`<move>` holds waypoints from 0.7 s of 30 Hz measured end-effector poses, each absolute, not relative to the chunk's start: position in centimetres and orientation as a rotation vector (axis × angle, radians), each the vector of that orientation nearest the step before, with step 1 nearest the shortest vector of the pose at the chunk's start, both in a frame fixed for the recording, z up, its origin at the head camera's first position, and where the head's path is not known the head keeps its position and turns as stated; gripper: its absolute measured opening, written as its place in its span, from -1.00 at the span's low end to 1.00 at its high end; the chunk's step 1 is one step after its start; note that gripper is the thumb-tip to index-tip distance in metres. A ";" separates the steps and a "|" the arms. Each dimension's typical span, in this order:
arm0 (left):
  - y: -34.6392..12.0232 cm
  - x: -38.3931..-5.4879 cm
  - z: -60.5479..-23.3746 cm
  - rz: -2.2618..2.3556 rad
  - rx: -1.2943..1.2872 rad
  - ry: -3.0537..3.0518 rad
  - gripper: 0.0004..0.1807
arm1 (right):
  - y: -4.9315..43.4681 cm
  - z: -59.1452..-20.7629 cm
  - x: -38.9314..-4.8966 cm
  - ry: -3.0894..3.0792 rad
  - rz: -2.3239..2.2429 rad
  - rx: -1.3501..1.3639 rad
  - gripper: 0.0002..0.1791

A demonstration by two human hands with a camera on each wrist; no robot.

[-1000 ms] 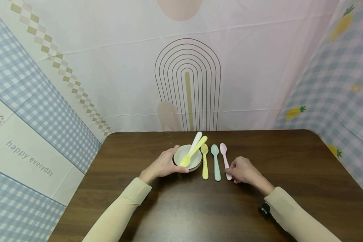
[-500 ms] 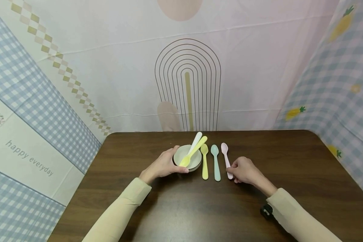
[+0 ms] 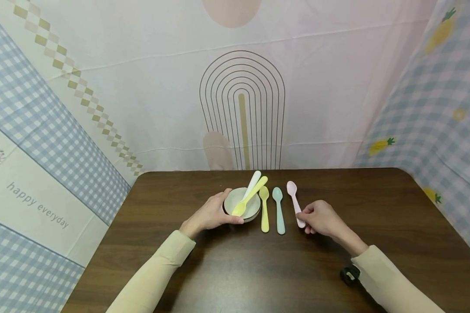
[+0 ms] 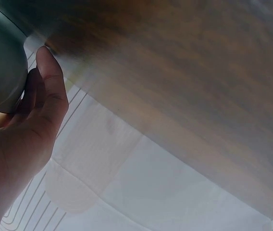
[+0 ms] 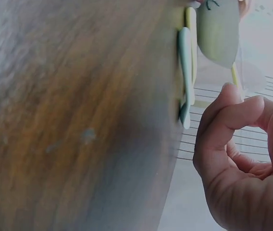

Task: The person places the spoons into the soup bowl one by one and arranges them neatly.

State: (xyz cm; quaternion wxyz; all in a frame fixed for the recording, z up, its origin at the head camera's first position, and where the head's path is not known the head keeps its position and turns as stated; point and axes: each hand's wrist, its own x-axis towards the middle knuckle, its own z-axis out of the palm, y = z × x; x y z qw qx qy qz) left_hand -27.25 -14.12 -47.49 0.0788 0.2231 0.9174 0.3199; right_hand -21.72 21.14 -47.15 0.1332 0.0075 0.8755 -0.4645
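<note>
In the head view my left hand (image 3: pixel 209 214) holds a small pale bowl (image 3: pixel 231 201) from its left side, thumb at the near side. A white spoon (image 3: pixel 253 180) and a yellow spoon (image 3: pixel 254 192) lean in it, handles over the far rim. My right hand (image 3: pixel 322 218) pinches the handle end of a pink spoon (image 3: pixel 293 194), whose bowl end points away from me. Left of that lie a mint-green spoon (image 3: pixel 279 213) and another yellow spoon (image 3: pixel 264 213), side by side. The right wrist view shows the curled right hand (image 5: pixel 242 159); the pink spoon cannot be made out there.
A dark wooden table (image 3: pixel 250 269) carries everything. Its far edge meets a hanging patterned cloth (image 3: pixel 164 108). Blue checked cloth (image 3: pixel 446 143) hangs at the right. A black watch-like band (image 3: pixel 350 275) sits at the right wrist.
The right hand has shifted the pink spoon a little to the right and away from me, widening its gap from the mint-green spoon. The left hand and bowl have stayed put.
</note>
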 end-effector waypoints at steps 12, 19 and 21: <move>-14.1 -27.2 -47.4 0.966 0.657 2.743 0.19 | 21.2 -45.7 -21.4 2.527 -1.466 -0.018 -0.74; -14.1 -27.3 -47.5 0.961 0.654 2.742 0.18 | 20.9 -44.7 -21.3 2.489 -1.532 -0.023 -0.73; -14.1 -27.3 -47.6 0.961 0.660 2.743 0.16 | 20.9 -44.6 -21.2 2.484 -1.543 -0.031 -0.73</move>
